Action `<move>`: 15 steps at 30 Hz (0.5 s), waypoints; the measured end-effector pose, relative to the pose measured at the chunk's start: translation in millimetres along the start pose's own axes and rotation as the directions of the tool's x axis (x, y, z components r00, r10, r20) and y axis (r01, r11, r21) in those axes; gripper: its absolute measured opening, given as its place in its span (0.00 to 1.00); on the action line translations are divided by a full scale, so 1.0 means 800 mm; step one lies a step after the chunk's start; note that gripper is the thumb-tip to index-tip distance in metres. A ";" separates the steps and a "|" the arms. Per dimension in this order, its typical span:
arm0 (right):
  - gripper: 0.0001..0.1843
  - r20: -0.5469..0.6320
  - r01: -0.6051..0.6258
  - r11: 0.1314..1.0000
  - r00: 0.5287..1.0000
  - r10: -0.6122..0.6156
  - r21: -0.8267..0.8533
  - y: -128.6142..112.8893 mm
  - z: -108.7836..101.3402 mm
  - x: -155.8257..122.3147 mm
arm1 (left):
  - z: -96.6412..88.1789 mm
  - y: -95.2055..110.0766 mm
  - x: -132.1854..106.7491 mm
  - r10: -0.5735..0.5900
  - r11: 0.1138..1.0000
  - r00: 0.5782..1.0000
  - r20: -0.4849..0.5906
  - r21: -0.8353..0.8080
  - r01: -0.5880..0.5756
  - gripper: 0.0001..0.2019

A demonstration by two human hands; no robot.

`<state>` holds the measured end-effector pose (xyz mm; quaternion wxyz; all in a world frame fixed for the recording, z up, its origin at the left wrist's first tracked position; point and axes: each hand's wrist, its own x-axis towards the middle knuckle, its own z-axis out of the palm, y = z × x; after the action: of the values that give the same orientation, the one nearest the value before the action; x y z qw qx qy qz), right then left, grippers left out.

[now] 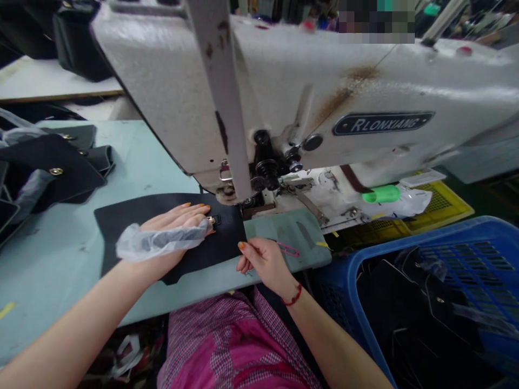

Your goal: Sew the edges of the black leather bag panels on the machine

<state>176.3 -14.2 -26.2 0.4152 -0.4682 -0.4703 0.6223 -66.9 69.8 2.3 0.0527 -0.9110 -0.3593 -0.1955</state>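
Observation:
A black leather panel with a small gold clasp lies flat on the pale green table under the head of a white sewing machine. My left hand rests flat on the panel, fingers stretched toward the clasp, with a crumpled clear plastic wrap lying over its back. My right hand sits at the panel's right edge, fingers curled, pinching a pink thread snipper just in front of the needle area.
Several black leather pieces with gold studs are stacked at the left of the table. A blue plastic basket holding black pieces in plastic stands at the right. A yellow tray and a green tube lie behind it.

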 end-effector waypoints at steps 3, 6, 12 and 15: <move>0.29 0.003 -0.007 1.000 1.000 0.007 -0.021 0.000 -0.001 0.001 | -0.005 0.004 -0.002 0.017 1.000 0.999 0.033 0.026 -0.017 0.16; 0.28 -0.003 -0.015 1.000 1.000 0.015 -0.025 -0.003 -0.002 0.000 | -0.010 0.006 0.000 0.008 1.000 0.998 0.058 0.002 -0.009 0.14; 0.28 -0.003 -0.046 0.999 0.999 0.046 0.005 -0.006 -0.003 0.002 | -0.014 0.007 0.006 -0.062 0.997 0.992 0.107 -0.041 0.067 0.18; 0.28 -0.002 -0.060 0.998 0.998 0.060 0.017 -0.010 -0.004 0.006 | -0.015 0.004 0.017 -0.128 0.980 0.965 0.227 -0.120 0.158 0.19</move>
<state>178.8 -7.1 -20.2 0.4010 -0.4792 -0.4501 0.6379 -59.9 73.5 19.2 -0.0638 -0.9001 -0.4135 -0.1218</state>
